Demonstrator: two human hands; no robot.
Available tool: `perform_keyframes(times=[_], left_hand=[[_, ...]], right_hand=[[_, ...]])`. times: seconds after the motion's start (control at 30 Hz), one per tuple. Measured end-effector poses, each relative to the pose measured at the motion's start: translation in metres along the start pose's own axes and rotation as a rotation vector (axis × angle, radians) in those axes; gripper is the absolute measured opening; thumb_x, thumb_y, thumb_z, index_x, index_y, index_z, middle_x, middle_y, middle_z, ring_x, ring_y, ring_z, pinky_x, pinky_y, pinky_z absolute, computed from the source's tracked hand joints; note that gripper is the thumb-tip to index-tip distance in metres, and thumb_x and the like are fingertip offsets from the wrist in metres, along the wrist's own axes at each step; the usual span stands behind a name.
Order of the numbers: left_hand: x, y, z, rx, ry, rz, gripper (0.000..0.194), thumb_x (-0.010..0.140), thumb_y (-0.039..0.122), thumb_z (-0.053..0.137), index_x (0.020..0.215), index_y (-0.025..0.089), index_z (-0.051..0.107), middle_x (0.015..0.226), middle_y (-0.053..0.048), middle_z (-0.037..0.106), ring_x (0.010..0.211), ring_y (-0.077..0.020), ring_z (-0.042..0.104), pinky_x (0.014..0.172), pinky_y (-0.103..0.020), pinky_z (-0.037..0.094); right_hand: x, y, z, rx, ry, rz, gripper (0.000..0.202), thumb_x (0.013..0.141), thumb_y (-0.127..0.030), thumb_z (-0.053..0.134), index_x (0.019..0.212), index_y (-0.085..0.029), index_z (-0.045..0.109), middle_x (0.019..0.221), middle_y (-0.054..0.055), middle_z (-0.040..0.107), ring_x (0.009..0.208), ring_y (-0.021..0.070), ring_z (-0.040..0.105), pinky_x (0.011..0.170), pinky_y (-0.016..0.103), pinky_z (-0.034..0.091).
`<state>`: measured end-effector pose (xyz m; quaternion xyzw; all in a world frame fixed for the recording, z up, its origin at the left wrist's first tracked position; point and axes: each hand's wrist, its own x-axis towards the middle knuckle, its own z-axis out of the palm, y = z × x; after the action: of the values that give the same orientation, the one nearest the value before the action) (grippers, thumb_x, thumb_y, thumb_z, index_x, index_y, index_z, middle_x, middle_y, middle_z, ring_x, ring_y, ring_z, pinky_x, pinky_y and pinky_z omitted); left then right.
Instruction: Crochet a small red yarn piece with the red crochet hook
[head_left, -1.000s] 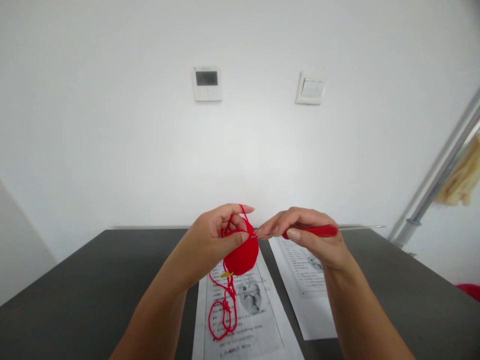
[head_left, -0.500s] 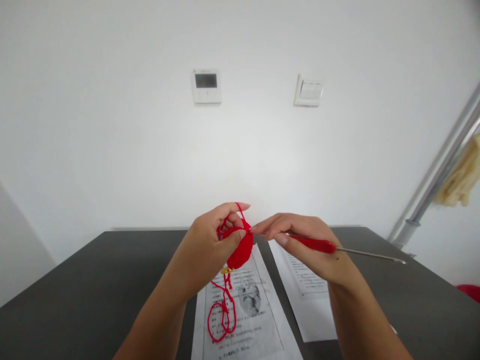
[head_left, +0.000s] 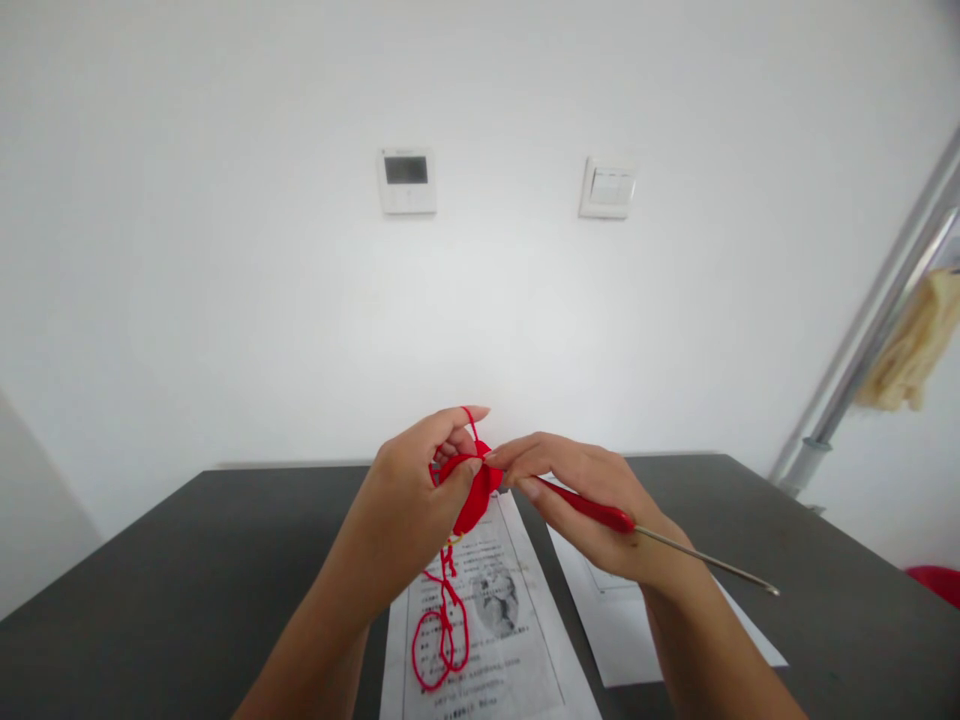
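Note:
A small red crochet piece (head_left: 474, 503) is pinched between the thumb and fingers of my left hand (head_left: 420, 480). Red yarn (head_left: 470, 420) loops over that hand's raised index finger. My right hand (head_left: 592, 490) is closed round a crochet hook (head_left: 600, 510) with a red handle; its bare metal end points out to the right. The hook's working tip is hidden at the crochet piece, where my right fingertips touch the work. A red yarn tail (head_left: 446, 640) dangles in loops below, with a bit of yellow near its top.
Two printed sheets, a left one (head_left: 525, 640) and a right one (head_left: 622, 640), lie on the dark table (head_left: 187, 580). Behind is a white wall with a thermostat panel (head_left: 407, 200) and a light switch (head_left: 607, 190). At right stand a metal pole (head_left: 847, 390) and a hanging cream cloth (head_left: 907, 345).
My right hand has shifted left and its hook's handle now tilts more steeply down to the right. The crochet piece looks more folded. The view has moved slightly.

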<state>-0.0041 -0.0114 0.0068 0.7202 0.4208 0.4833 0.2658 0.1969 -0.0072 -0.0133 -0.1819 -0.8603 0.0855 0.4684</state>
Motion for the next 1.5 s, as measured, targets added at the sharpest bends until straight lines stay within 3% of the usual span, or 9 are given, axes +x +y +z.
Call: perform_keyframes(times=[0.13,0.23,0.3,0.4,0.57,0.7,0.93,1.27,1.5], left_hand=[[-0.001,-0.003,-0.003,-0.305,-0.068,-0.074,0.036,0.082,0.023,0.073,0.117,0.018,0.073,0.079,0.001,0.067,0.072,-0.0149,0.062,0.067,-0.027,0.049],[0.002,-0.006,-0.006,-0.521,-0.135,-0.097,0.038,0.077,0.025,0.081,0.114,0.018,0.075,0.076,0.001,0.066,0.068,-0.0130,0.060,0.063,-0.025,0.048],[0.003,-0.007,-0.008,-0.602,-0.162,-0.123,0.040,0.075,0.025,0.084,0.113,0.018,0.076,0.076,0.000,0.067,0.067,-0.0126,0.060,0.063,-0.024,0.048],[0.005,-0.009,-0.009,-0.667,-0.175,-0.180,0.045,0.072,0.026,0.087,0.116,0.018,0.076,0.082,-0.002,0.070,0.073,-0.0144,0.063,0.065,-0.025,0.049],[0.008,-0.012,-0.009,-0.759,-0.213,-0.160,0.048,0.068,0.025,0.091,0.114,0.018,0.077,0.082,-0.002,0.071,0.074,-0.0137,0.064,0.067,-0.024,0.051],[0.010,-0.011,-0.007,-0.806,-0.216,-0.203,0.042,0.068,0.024,0.092,0.107,0.016,0.078,0.083,-0.003,0.073,0.074,-0.0129,0.064,0.069,-0.024,0.050],[0.012,-0.009,-0.009,-0.818,-0.252,-0.232,0.037,0.066,0.019,0.089,0.101,0.016,0.078,0.077,0.000,0.071,0.069,-0.0115,0.062,0.067,-0.024,0.047],[0.013,-0.008,-0.016,-0.707,-0.296,-0.265,0.036,0.064,0.016,0.086,0.099,0.016,0.079,0.074,0.002,0.068,0.066,-0.0114,0.062,0.063,-0.024,0.044],[0.014,-0.009,-0.014,-0.637,-0.305,-0.267,0.035,0.065,0.015,0.084,0.099,0.016,0.078,0.074,0.003,0.067,0.067,-0.0110,0.061,0.063,-0.023,0.045]], right_hand=[[-0.005,0.008,-0.003,0.399,0.156,0.166,0.015,0.100,-0.026,0.065,0.091,-0.022,0.076,0.098,0.007,0.084,0.093,0.0210,0.080,0.084,0.034,0.064],[-0.008,0.016,-0.001,0.624,0.238,0.136,0.013,0.097,-0.032,0.072,0.093,-0.023,0.079,0.099,0.007,0.085,0.094,0.0228,0.081,0.085,0.037,0.066],[-0.008,0.019,0.002,0.608,0.264,0.070,0.010,0.097,-0.032,0.072,0.098,-0.026,0.080,0.103,0.006,0.085,0.096,0.0222,0.080,0.086,0.037,0.066],[-0.006,0.016,0.004,0.405,0.277,-0.020,0.013,0.098,-0.028,0.071,0.106,-0.030,0.080,0.111,0.006,0.084,0.101,0.0230,0.080,0.087,0.038,0.067],[-0.004,0.007,0.005,-0.036,0.195,-0.250,0.039,0.096,-0.012,0.066,0.130,-0.030,0.073,0.126,0.010,0.080,0.115,0.0268,0.077,0.094,0.044,0.067],[-0.007,0.006,0.011,-0.184,0.249,-0.319,0.055,0.094,-0.007,0.067,0.143,-0.032,0.064,0.134,0.011,0.076,0.122,0.0275,0.074,0.098,0.044,0.066],[-0.013,0.008,0.013,-0.048,0.316,-0.191,0.041,0.096,-0.010,0.066,0.129,-0.033,0.073,0.124,0.008,0.081,0.111,0.0258,0.078,0.092,0.042,0.067],[-0.012,0.013,0.002,0.378,0.227,-0.013,0.019,0.101,-0.024,0.065,0.111,-0.030,0.080,0.111,0.006,0.084,0.100,0.0240,0.080,0.085,0.040,0.066],[-0.011,0.010,-0.010,0.379,0.088,0.015,0.020,0.102,-0.024,0.063,0.109,-0.029,0.080,0.111,0.007,0.084,0.104,0.0244,0.080,0.088,0.040,0.066]])
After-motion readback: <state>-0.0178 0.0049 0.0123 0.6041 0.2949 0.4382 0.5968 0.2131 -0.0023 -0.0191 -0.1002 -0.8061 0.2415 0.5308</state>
